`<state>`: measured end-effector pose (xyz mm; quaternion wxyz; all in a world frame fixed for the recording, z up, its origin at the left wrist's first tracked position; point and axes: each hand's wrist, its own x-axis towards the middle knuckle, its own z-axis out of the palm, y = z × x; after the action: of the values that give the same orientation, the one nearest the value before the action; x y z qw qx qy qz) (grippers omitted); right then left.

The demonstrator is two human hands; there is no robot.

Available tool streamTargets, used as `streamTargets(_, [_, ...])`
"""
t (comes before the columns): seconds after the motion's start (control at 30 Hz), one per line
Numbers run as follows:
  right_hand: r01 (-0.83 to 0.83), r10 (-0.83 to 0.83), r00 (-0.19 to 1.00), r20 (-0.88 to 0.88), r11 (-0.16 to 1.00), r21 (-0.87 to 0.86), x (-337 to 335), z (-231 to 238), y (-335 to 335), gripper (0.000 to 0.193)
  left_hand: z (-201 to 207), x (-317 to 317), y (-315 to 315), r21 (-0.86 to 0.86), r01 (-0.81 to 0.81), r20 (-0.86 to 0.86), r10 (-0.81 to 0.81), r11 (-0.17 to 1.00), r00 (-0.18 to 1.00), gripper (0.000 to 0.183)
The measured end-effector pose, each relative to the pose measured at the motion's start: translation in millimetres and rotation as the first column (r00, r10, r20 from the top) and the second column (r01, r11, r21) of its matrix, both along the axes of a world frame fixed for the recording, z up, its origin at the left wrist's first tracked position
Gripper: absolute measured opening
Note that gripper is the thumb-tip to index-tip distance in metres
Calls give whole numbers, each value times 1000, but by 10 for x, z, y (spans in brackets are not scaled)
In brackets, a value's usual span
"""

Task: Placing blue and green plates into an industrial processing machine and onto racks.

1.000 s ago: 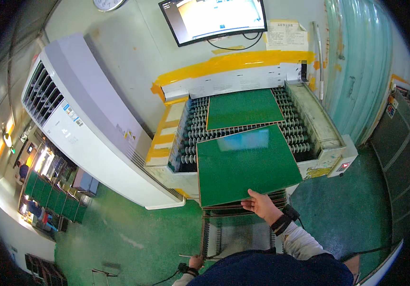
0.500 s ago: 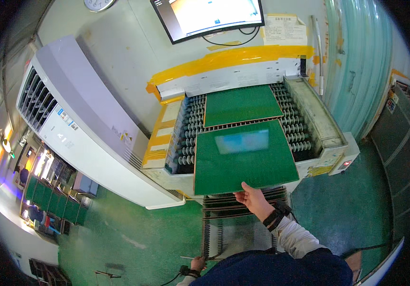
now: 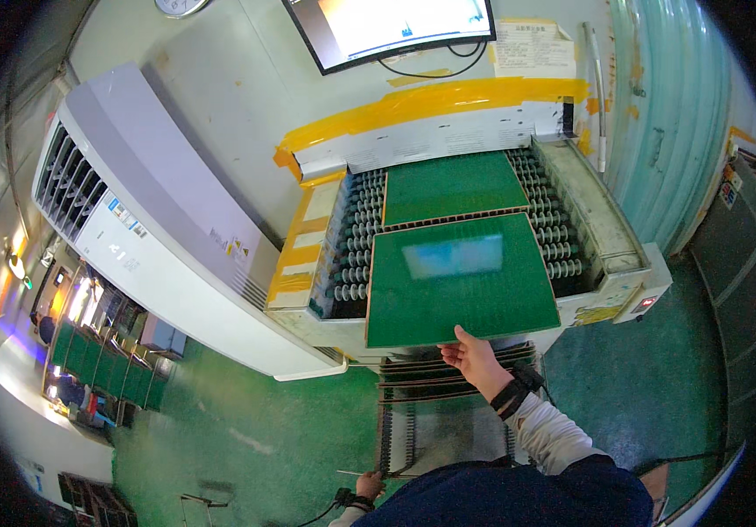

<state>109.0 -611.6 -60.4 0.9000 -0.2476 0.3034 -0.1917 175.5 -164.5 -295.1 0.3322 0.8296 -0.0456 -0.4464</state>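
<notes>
My right hand [image 3: 473, 358] pinches the near edge of a green rectangular panel [image 3: 461, 299], thumb on top and fingers beneath. The panel lies on the machine's rollers [image 3: 353, 272], its near edge jutting past the machine's front. Beyond it, a second green panel [image 3: 453, 189] rests flat on the rollers, a narrow gap between them. Low down, my left hand [image 3: 369, 485] is closed at the near left corner of a slotted rack [image 3: 386, 439]; its fingers are partly hidden. Several thin panels [image 3: 448, 378] stand edge-up in that rack, below the machine's front.
A tall white air conditioner [image 3: 167, 211] stands left of the roller machine [image 3: 593, 202]. A monitor [image 3: 396, 26] hangs on the wall behind. Dark panels [image 3: 729, 290] line the right side. At far left, a person [image 3: 71, 391] is near more green panels [image 3: 101, 364].
The near panel has slid slightly farther onto the rollers, my right hand following at its edge. My left hand stays by the rack. The whole view has shifted a little.
</notes>
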Motion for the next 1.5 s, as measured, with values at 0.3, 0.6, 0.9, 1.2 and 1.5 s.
streamTargets(0.3, [12, -11, 1000, -20, 1000, 11, 29, -64, -73, 30, 307, -65, -182, 51, -192, -118, 197, 980, 973, 21])
streamTargets(0.6, [25, -24, 1000, -7, 1000, 8, 70, -29, -98, 30, 208, -45, -149, 12, -186, -90, 186, 983, 978, 26])
streamTargets(0.9, [14, -14, 1000, -5, 1000, -3, 136, -98, -187, 30, 167, -25, -156, 53, -170, -88, 174, 984, 981, 27])
streamTargets(1.2, [-8, 8, 999, 53, 1000, 2, 148, -123, -236, 31, 22, -38, -37, 70, -121, -72, 126, 990, 989, 28])
streamTargets(1.5, [-346, 293, 932, -215, 894, -283, -107, -110, 114, 43, -894, 77, 359, 449, 556, 570, -703, 700, 426, 17])
